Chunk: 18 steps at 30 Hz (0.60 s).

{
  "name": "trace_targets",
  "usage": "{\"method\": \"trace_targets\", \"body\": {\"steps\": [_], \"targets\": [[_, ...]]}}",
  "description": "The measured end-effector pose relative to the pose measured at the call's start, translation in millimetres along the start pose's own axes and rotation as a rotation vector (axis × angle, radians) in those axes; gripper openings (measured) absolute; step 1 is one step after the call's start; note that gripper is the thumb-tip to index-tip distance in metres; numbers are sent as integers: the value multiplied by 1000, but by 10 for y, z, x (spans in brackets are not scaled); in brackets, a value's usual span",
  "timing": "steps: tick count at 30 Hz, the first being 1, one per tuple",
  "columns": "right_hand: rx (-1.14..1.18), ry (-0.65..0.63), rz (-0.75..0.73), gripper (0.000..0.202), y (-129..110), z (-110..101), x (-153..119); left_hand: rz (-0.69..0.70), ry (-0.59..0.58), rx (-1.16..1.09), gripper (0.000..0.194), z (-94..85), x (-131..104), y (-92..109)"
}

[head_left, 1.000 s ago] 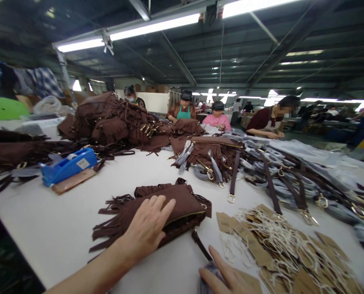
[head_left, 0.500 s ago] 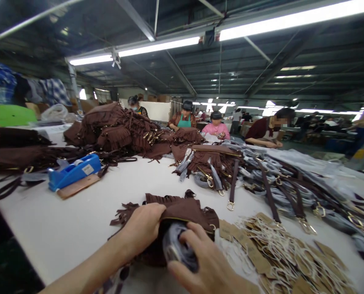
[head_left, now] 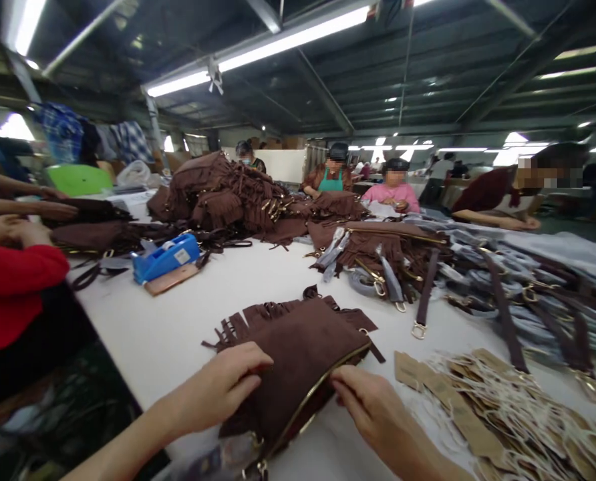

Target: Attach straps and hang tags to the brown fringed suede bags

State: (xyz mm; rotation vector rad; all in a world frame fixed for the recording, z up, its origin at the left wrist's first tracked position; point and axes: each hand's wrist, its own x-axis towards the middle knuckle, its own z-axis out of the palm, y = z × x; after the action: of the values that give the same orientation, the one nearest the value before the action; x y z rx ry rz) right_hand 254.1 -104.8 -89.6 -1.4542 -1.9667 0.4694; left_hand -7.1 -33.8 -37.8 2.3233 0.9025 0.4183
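Note:
A brown fringed bag (head_left: 303,347) lies on the white table in front of me, its gold zipper edge facing right and towards me. Over the bag's left part is my left hand (head_left: 232,381), thumb and forefinger apart, with nothing held between them. My right hand (head_left: 363,401) pinches the zippered edge on the right side. The grey wrapped coil is out of sight. At the bag's lower end, gold clasps (head_left: 260,461) show beside some clear plastic.
Tags with white strings (head_left: 493,407) are heaped at right, below wrapped straps (head_left: 503,294). A blue tape dispenser (head_left: 168,257) stands at left. Brown bags (head_left: 228,194) are piled behind. A person in red sleeves (head_left: 22,274) sits at left; others work across the table.
The bag's opening has narrowed and its front lies flatter. My right hand has left the coil and moved to the zipper edge; my left hand has released the rim. The view has swung left.

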Motion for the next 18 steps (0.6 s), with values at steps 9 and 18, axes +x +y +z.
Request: {"method": "trace_targets", "body": {"steps": [9,18], "targets": [[-411,-177,-450,33,-532,719,-182,-112,-62,-50,43,356,-587,136],[108,-357,-247,21,-547,721,-129,-103,-67,82,47,481,-363,15]]}}
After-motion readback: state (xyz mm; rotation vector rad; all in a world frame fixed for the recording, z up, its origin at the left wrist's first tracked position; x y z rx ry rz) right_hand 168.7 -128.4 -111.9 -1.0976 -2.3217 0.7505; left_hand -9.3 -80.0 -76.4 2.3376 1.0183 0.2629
